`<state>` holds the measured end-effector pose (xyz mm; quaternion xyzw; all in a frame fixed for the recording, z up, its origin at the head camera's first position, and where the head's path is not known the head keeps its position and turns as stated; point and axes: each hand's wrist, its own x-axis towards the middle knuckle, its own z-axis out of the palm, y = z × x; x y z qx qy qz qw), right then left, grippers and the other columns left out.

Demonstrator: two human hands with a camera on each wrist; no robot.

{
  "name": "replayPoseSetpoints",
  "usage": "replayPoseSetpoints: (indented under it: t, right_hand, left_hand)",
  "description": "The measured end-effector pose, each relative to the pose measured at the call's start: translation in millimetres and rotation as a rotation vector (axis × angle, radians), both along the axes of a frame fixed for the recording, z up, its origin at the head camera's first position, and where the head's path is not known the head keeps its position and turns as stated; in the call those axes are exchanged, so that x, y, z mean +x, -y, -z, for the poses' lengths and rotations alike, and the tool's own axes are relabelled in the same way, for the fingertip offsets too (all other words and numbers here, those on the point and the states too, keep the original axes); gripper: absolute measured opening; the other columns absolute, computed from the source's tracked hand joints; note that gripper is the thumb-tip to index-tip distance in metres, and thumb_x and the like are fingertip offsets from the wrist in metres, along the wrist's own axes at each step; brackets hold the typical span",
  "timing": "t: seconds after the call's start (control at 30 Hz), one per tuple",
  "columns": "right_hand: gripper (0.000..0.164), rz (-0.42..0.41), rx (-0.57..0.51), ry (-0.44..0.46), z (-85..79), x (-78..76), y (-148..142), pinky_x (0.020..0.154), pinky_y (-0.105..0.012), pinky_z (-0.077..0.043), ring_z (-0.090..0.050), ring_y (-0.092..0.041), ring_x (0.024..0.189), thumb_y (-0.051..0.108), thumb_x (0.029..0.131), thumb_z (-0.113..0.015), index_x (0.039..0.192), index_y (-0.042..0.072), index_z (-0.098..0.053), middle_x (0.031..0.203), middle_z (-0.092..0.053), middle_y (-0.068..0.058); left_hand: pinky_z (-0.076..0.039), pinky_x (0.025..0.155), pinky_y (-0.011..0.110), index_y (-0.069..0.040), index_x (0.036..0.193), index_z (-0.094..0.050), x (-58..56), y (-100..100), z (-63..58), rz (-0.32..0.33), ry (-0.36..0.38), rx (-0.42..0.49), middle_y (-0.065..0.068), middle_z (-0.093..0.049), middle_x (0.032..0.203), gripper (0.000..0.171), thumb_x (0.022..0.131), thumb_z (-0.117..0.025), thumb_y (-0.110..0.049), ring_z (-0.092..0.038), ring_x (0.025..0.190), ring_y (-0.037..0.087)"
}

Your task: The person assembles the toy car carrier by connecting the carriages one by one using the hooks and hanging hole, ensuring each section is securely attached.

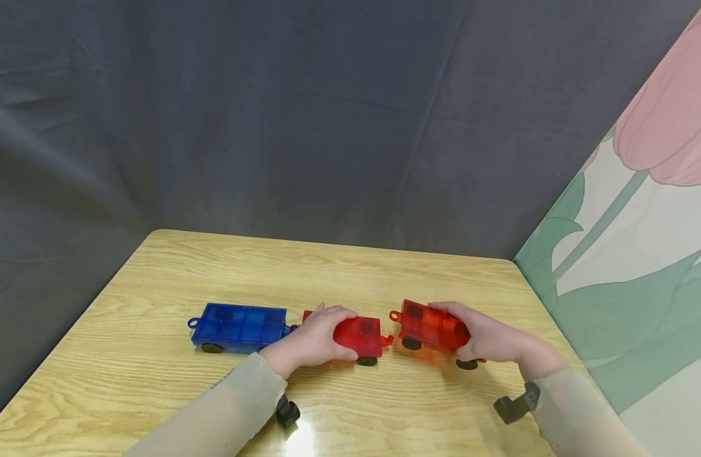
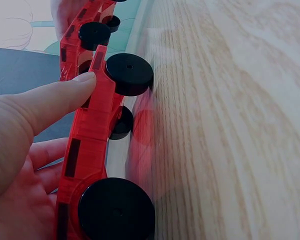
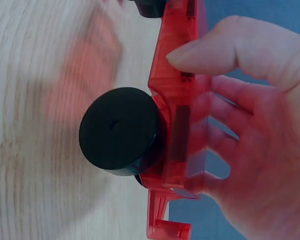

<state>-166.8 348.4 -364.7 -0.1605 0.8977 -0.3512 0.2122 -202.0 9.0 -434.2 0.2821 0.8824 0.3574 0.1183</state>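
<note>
My left hand (image 1: 310,339) grips a translucent red toy train car (image 1: 359,336) with black wheels, thumb on the near side. In the left wrist view that car's wheels (image 2: 117,210) stand at the wood surface. My right hand (image 1: 490,333) holds a second red train car (image 1: 427,327), tilted and raised a little off the table; its wheel (image 3: 120,131) shows large in the right wrist view. This car's ring (image 1: 395,316) is close to the first car's hook (image 1: 387,341), apart from it. Left of my left hand sits a blue train car (image 1: 239,327); my hand partly hides where it meets the red one.
All this is on a wood-grain table (image 1: 259,260). Behind its far edge hangs a dark grey cloth (image 1: 305,127). A wall with a tulip picture (image 1: 659,254) borders the right side. Each wrist carries a small black camera mount (image 1: 287,412).
</note>
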Motion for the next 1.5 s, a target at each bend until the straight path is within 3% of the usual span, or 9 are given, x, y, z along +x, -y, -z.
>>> replayPoseSetpoints:
  t: [0.27, 0.67, 0.97, 1.5]
  right_hand:
    - [0.095, -0.04, 0.04, 0.039, 10.2, 2.0, -2.8, 0.087, -0.046, -0.047, -0.038, -0.039, 0.118, -0.007, 0.069, -0.076, 0.151, 0.016, -0.036, 0.142, -0.039, -0.015]
    - [0.094, -0.055, -0.024, 0.097, 16.8, 4.0, -1.7, 0.083, -0.044, -0.049, -0.037, -0.039, 0.118, -0.01, 0.068, -0.076, 0.15, 0.015, -0.039, 0.142, -0.038, -0.016]
    - [0.095, -0.063, -0.012, 0.08, 20.3, 2.1, -2.4, 0.086, -0.047, -0.048, -0.036, -0.04, 0.12, -0.01, 0.067, -0.077, 0.15, 0.017, -0.039, 0.144, -0.037, -0.016]
    - [0.096, -0.068, 0.048, 0.06, 23.8, -2.4, -2.7, 0.092, -0.051, -0.045, -0.037, -0.038, 0.122, -0.011, 0.066, -0.075, 0.15, 0.02, -0.041, 0.147, -0.037, -0.014]
  left_hand:
    - [-0.021, 0.113, 0.058, -0.015, 0.139, -0.056, 4.7, 0.0, 0.6, -0.002, 0.019, 0.007, 0.008, -0.051, 0.142, 0.072, 0.077, -0.086, -0.034, -0.035, 0.138, 0.034]
    - [-0.021, 0.114, 0.058, -0.013, 0.139, -0.056, 5.0, 0.9, 2.8, -0.005, 0.016, 0.012, 0.007, -0.052, 0.14, 0.074, 0.076, -0.086, -0.035, -0.038, 0.136, 0.034]
    - [-0.027, 0.11, 0.061, -0.015, 0.139, -0.056, 5.0, 0.6, 1.0, -0.023, 0.034, 0.008, 0.008, -0.05, 0.143, 0.073, 0.075, -0.087, -0.034, -0.032, 0.139, 0.038]
    - [-0.025, 0.111, 0.059, -0.018, 0.141, -0.055, 2.6, -0.3, -2.1, -0.026, 0.028, -0.009, 0.005, -0.052, 0.142, 0.074, 0.076, -0.086, -0.034, -0.033, 0.139, 0.035]
